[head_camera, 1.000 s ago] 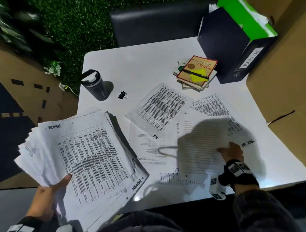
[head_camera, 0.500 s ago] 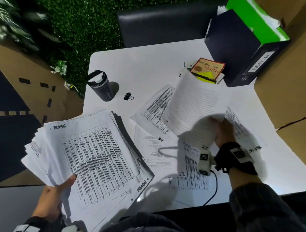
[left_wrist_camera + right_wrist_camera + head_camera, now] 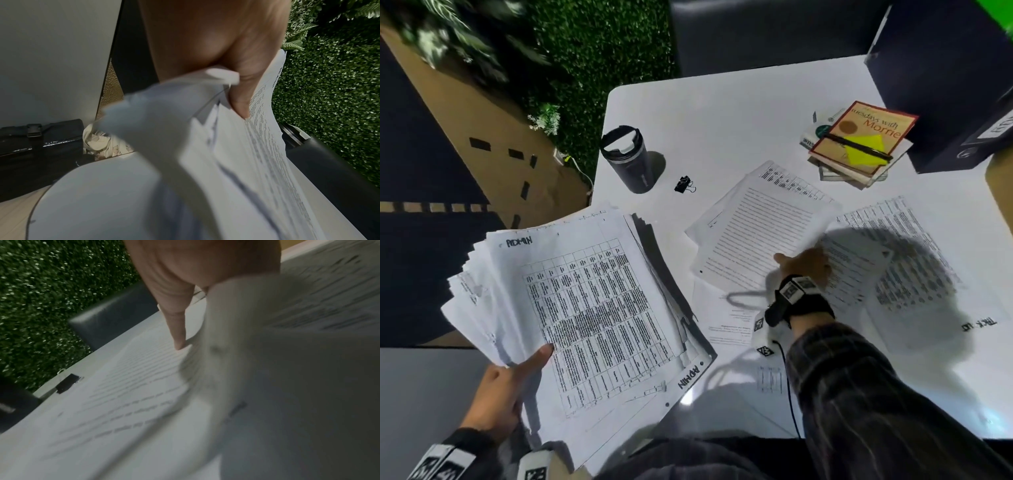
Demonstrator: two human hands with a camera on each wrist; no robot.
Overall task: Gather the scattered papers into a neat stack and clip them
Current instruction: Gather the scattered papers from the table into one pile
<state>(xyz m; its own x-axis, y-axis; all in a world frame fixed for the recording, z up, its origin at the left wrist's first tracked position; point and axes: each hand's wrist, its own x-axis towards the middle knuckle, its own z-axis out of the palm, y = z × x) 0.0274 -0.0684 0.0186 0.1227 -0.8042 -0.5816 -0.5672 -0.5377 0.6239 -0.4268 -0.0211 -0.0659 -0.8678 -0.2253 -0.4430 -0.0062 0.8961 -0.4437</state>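
My left hand [image 3: 517, 380] grips a thick, fanned stack of printed papers [image 3: 585, 315] marked ADMIN at its near left corner, thumb on top; the left wrist view shows the stack [image 3: 257, 162] pinched under the thumb. My right hand [image 3: 803, 265] holds a lined sheet [image 3: 760, 236] by its edge, thumb on top, the sheet lying over other papers on the white table [image 3: 722, 130]. In the right wrist view the thumb [image 3: 179, 331] presses the lined sheet [image 3: 127, 394]. More loose sheets [image 3: 900, 260] lie to the right. A black binder clip [image 3: 684, 184] sits beyond the papers.
A dark travel mug [image 3: 628, 159] stands left of the clip. A pile of books [image 3: 859, 144] and a black box file [image 3: 945, 85] occupy the far right corner. A cardboard box [image 3: 1000, 192] borders the table's right side. A dark chair [image 3: 774, 34] stands behind the table.
My right hand lifted the lined sheet from the right pile, swung it left and has laid it down over the table sheets at the centre. The left hand kept holding the stack.
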